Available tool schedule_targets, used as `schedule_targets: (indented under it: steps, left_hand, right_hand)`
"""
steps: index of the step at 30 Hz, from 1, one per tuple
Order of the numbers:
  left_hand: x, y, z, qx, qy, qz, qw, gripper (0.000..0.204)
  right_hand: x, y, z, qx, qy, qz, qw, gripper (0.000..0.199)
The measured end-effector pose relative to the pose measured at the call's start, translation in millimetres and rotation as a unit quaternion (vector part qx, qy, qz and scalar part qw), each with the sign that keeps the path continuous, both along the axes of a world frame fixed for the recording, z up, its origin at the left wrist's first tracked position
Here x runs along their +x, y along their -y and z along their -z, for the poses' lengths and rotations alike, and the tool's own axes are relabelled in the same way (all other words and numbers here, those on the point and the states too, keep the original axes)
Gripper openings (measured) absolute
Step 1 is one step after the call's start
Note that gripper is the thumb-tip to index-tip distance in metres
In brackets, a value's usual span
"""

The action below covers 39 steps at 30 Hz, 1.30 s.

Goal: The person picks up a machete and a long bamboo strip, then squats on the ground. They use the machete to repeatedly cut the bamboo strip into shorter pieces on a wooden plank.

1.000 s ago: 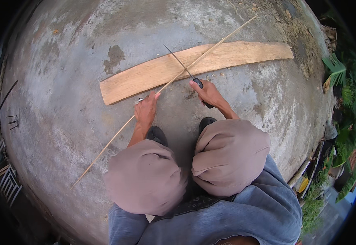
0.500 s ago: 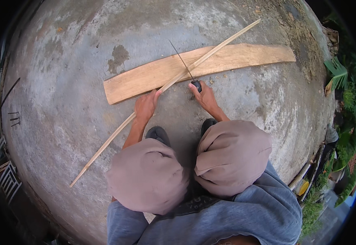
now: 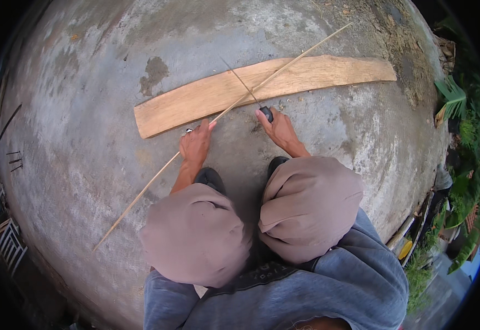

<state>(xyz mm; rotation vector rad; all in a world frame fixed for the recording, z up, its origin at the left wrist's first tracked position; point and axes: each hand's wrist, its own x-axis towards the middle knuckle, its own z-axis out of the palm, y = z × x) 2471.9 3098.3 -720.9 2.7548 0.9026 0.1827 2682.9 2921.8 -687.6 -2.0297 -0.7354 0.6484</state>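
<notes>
The person squats with both knees point(image 3: 251, 225) bent up close together under loose brownish trousers, and both bare forearms reach forward between and past them toward the ground. The left hand point(image 3: 196, 144) lies knuckles-up, its grip closed with the fingers curled under and the thumb stretched forward to the right. The right hand point(image 3: 275, 127) sits just right of it and slightly further forward, wrist bent a little inward, its grip wrapped tight in a fist, with the two hands near each other but not touching.
</notes>
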Motion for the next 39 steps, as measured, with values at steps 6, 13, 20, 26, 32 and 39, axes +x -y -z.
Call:
schedule_targets:
  steps: [6,13,20,26,32,39]
  left_hand:
    - [7.1,3.2,3.4,0.000,0.006,-0.004,1.000,0.037]
    - [2.8,18.9,-3.8,-0.014,0.037,-0.018,0.999,0.028]
    - [-41.8,22.6,-31.3,-0.055,-0.005,-0.059,0.997,0.047]
    - [-125.2,-12.6,-44.0,-0.050,-0.083,-0.078,0.992,0.049]
    - [-101.7,-62.9,-69.6,0.025,-0.015,-0.020,0.999,0.042]
    - [165.3,-104.7,-151.7,-0.217,-0.004,0.115,0.969,0.033]
  right_hand:
    - [5.6,2.2,0.3,-0.104,-0.269,0.037,0.957,0.067]
    - [28.4,18.1,-13.2,-0.037,-0.212,0.097,0.972,0.062]
    - [38.0,57.6,-2.2,-0.025,-0.238,0.239,0.941,0.048]
    - [76.9,85.2,31.3,-0.038,-0.035,0.305,0.951,0.047]
    - [116.7,60.5,25.1,-0.138,0.152,0.344,0.916,0.055]
    - [117.2,54.2,61.5,-0.172,0.235,0.360,0.886,0.047]
